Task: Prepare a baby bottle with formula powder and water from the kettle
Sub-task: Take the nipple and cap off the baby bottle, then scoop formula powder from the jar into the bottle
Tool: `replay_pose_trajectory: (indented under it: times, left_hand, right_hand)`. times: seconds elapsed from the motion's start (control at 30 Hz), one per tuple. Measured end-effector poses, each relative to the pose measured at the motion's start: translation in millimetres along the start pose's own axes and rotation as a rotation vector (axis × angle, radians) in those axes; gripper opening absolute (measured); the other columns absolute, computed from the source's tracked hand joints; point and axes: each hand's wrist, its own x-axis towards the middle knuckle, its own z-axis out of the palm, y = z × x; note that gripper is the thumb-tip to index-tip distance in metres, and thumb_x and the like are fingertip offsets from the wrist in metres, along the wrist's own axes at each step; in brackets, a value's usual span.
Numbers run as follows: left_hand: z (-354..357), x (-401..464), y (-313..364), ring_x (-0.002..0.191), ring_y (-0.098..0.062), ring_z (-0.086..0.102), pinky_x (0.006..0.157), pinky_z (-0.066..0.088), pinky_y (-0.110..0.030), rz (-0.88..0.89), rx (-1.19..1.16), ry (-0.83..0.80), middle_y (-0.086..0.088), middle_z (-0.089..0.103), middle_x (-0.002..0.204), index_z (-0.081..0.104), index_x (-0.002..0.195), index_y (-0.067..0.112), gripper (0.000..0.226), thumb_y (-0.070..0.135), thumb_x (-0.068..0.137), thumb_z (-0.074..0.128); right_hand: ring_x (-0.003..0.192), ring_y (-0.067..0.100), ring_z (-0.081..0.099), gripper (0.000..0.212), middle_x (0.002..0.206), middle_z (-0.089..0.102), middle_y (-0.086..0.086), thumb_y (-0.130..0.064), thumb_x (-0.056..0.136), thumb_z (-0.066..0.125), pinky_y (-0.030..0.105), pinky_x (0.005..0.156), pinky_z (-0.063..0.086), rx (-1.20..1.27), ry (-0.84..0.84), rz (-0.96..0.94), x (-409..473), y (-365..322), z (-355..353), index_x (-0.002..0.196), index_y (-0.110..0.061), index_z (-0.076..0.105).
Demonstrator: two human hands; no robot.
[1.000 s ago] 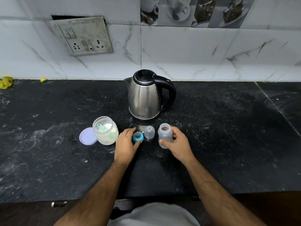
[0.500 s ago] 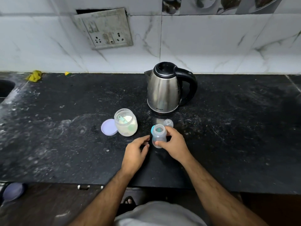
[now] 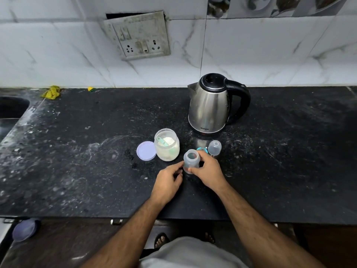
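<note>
Currently right hand (image 3: 207,172) grips the open baby bottle (image 3: 190,161), upright on the black counter (image 3: 77,161), in front of the kettle (image 3: 209,105). Left hand (image 3: 168,182) sits just beside it, fingers loosely curled, holding nothing. Open powder jar (image 3: 167,145) and its lid (image 3: 146,151) stand just left.

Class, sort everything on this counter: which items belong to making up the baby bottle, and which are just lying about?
Belongs to the job:
bottle
formula jar
jar lid
kettle
teal nipple ring
clear cap

Just lying about:
yellow cloth
small yellow scrap
</note>
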Motion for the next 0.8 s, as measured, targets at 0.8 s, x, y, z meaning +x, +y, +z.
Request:
replay_pose_trajectory:
  times: [0.8]
  left_hand:
    - [-53,6,-18,0.079,-0.003,0.062,0.08,0.053,-0.025,-0.146,-0.174,0.432,0.008,0.066,0.095,0.065,0.107,0.021,0.034,0.02,0.078,0.082]
  right_hand:
    - [0.086,0.012,0.061,0.018,0.1,0.066,-0.003,-0.009,0.08,0.067,0.034,0.083,0.052,-0.266,0.237,-0.048,-4,-30,-32,0.096,-0.016,0.07]
